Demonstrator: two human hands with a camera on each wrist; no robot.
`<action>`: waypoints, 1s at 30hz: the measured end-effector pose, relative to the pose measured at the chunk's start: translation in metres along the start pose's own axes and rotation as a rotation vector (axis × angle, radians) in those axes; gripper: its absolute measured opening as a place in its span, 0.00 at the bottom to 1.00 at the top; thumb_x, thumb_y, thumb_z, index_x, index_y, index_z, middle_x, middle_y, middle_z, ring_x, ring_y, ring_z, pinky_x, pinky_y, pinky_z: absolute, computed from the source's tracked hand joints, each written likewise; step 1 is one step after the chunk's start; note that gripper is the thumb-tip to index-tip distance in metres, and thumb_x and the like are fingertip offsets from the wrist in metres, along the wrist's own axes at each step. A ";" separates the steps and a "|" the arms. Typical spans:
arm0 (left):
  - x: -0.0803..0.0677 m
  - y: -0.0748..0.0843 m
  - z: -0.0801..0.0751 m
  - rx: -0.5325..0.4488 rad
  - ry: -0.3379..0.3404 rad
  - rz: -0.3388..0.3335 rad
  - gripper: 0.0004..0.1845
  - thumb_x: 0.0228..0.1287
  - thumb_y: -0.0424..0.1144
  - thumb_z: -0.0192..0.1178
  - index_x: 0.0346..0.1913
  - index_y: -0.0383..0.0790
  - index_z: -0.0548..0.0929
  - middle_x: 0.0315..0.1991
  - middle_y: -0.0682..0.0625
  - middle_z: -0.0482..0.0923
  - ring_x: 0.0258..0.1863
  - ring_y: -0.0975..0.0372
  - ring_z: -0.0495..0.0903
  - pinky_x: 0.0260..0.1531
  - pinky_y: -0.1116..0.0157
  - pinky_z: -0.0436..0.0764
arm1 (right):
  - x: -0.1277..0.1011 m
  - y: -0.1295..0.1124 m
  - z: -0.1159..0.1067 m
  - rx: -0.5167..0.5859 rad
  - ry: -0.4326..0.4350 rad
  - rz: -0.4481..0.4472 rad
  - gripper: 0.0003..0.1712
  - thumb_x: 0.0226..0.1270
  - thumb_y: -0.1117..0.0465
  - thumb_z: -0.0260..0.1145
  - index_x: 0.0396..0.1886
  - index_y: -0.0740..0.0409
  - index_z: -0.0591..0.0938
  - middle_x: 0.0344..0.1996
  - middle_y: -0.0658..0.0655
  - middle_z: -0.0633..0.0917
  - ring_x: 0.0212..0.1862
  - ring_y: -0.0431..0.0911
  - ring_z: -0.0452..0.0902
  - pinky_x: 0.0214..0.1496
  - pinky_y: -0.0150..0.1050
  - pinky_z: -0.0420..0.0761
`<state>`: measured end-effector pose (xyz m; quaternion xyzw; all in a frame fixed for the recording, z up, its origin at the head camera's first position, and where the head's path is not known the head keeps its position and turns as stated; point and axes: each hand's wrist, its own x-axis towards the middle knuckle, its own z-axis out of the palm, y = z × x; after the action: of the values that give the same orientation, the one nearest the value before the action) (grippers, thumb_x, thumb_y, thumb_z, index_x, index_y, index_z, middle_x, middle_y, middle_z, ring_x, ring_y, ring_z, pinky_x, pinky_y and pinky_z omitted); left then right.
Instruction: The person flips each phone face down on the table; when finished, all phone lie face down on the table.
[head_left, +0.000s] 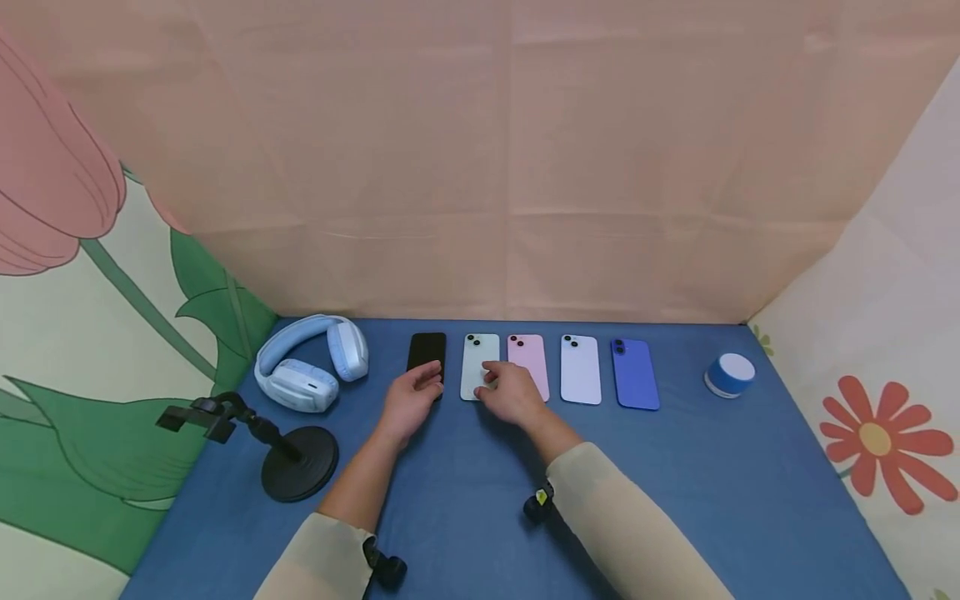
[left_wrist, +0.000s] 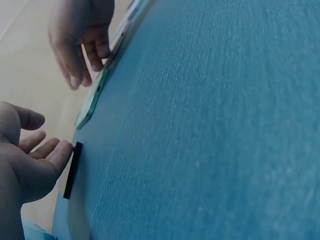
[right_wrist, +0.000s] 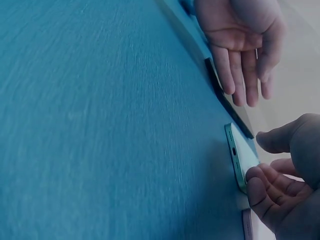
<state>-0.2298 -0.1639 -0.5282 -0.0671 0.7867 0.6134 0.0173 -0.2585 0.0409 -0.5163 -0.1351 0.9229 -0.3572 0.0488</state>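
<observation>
The left hand (head_left: 411,400) lies with relaxed fingers touching the black phone's (head_left: 427,353) near edge. The right hand's (head_left: 510,392) curled fingers pinch the green phone (head_left: 477,364) at its lower edge; bare blue surface (head_left: 675,492) lies behind both wrists. No writing is readable.

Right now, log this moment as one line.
left hand: touching black phone | right hand: fingers on green phone | surface: blue mat
</observation>
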 end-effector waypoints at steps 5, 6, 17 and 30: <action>0.001 0.003 0.005 -0.003 -0.008 -0.001 0.24 0.74 0.31 0.60 0.71 0.35 0.76 0.68 0.40 0.77 0.67 0.51 0.78 0.66 0.51 0.77 | -0.002 0.003 -0.006 0.003 0.014 0.005 0.30 0.68 0.57 0.73 0.67 0.62 0.81 0.50 0.58 0.88 0.48 0.50 0.83 0.57 0.51 0.83; 0.001 0.003 0.006 -0.004 -0.011 -0.002 0.24 0.74 0.31 0.60 0.71 0.35 0.76 0.68 0.39 0.76 0.67 0.50 0.78 0.66 0.51 0.77 | -0.002 0.004 -0.007 0.000 0.019 0.004 0.29 0.68 0.57 0.73 0.67 0.62 0.81 0.51 0.58 0.88 0.50 0.51 0.83 0.59 0.51 0.82; 0.002 0.002 0.016 0.004 -0.040 -0.002 0.25 0.75 0.32 0.59 0.72 0.34 0.75 0.69 0.40 0.75 0.68 0.51 0.77 0.67 0.51 0.75 | -0.007 0.013 -0.010 -0.027 0.048 -0.015 0.29 0.67 0.58 0.73 0.66 0.65 0.81 0.54 0.62 0.87 0.56 0.54 0.83 0.63 0.52 0.80; 0.000 0.005 0.027 0.024 -0.047 0.005 0.25 0.74 0.32 0.60 0.71 0.33 0.76 0.68 0.39 0.77 0.67 0.50 0.78 0.67 0.51 0.76 | -0.010 0.015 -0.009 0.014 0.040 0.022 0.29 0.68 0.58 0.72 0.66 0.67 0.80 0.57 0.62 0.87 0.59 0.53 0.83 0.63 0.52 0.80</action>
<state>-0.2316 -0.1363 -0.5301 -0.0506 0.7935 0.6054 0.0349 -0.2538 0.0599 -0.5195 -0.1175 0.9226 -0.3658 0.0351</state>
